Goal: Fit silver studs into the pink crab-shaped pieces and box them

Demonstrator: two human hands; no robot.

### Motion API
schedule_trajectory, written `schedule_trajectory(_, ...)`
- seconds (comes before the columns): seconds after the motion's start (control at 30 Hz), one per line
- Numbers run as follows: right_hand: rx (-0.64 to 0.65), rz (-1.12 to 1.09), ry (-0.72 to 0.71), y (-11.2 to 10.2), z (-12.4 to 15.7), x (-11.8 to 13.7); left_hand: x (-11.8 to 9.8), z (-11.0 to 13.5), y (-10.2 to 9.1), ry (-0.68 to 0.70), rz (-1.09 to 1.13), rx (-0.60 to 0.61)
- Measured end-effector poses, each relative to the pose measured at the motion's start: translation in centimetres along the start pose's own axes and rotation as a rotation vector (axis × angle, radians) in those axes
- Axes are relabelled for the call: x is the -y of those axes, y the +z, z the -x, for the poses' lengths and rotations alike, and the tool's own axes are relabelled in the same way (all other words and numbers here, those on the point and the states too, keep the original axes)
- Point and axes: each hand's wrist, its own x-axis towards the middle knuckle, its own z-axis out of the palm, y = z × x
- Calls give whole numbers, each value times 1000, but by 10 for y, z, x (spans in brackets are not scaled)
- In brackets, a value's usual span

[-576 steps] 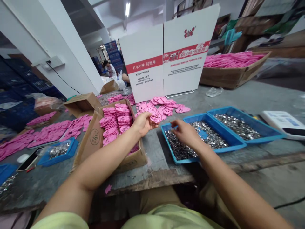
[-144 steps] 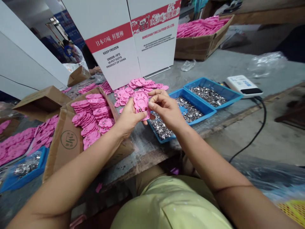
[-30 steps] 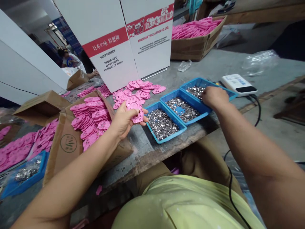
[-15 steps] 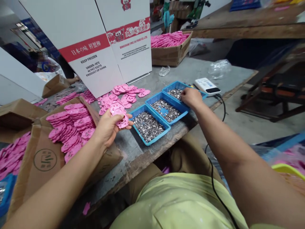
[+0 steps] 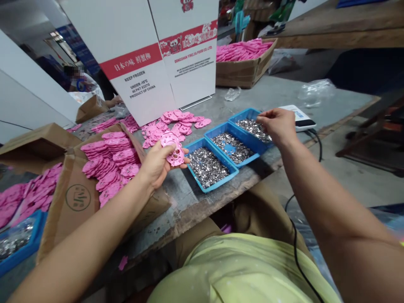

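My left hand [image 5: 159, 165] grips a flat pink plastic plate [image 5: 173, 148] with holes in it, thumb on top and fingers beneath. Over the far blue tray [image 5: 243, 115] is my right hand [image 5: 277, 124], its thumb and fingertips pinched together just above small shiny metal pieces [image 5: 252, 127]. Whatever the pinch holds is too small to make out. Beside it stand a middle blue tray [image 5: 252, 158] and a near blue tray [image 5: 217, 186], both with similar metal pieces. Loose pink plates [image 5: 167, 122] lie in a pile beyond my left hand.
A cardboard box [image 5: 57, 210] of stacked pink plates stands at left, with another blue tray [image 5: 39, 231] beside it. A tall white carton [image 5: 186, 80] rises behind the pile. Further back is a box [image 5: 241, 73] of pink parts. A white device [image 5: 298, 115] with a cable sits right.
The view has shifted, so the scene sits further right. My right hand has lifted slightly from the metal pieces in the far tray, fingers pinched. My left hand still holds the pink plate.
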Motion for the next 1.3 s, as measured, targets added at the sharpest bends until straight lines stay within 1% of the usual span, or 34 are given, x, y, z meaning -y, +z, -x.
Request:
schedule_trajectory(0.1,6,-233,70,19,16,29,2,-2,-1,-18,25,1)
schedule_trajectory(0.17,46,-411,82,36,34,53,3,-3,-2,-23,34,1)
schedule_trajectory(0.23,166,-579,106,54,56,76,4,-3,-2,-25,37,9)
schedule_trajectory(0.3,324,-728,152,72,79,96,4,-3,-2,-29,39,14)
schedule_trajectory(0.4,548,-881,212,93,110,119,5,-3,-1,-32,50,-6)
schedule_trajectory(0.47,651,-946,246,103,124,129,5,-3,0,-29,66,-33)
schedule_trajectory(0.53,698,-968,259,110,131,135,4,-3,1,-25,85,-46)
schedule_trajectory(0.6,683,-937,243,115,133,137,4,-3,3,-22,95,-53)
schedule_trajectory(0.67,622,-857,186,118,134,137,3,-2,4,-23,95,-67)
schedule_trajectory(0.8,489,-649,-24,123,136,136,3,-1,7,-32,107,-72)
schedule_trajectory(0.87,464,-587,-79,125,137,136,3,-1,8,-21,137,-71)
schedule_trajectory(1.03,499,-542,-80,127,140,138,4,-1,10,-15,218,-83)
schedule_trajectory(1.13,488,-482,-114,128,139,137,2,1,12,-38,226,-81)
schedule_trajectory(1.3,448,-446,-162,131,138,136,1,0,12,-53,220,-64)
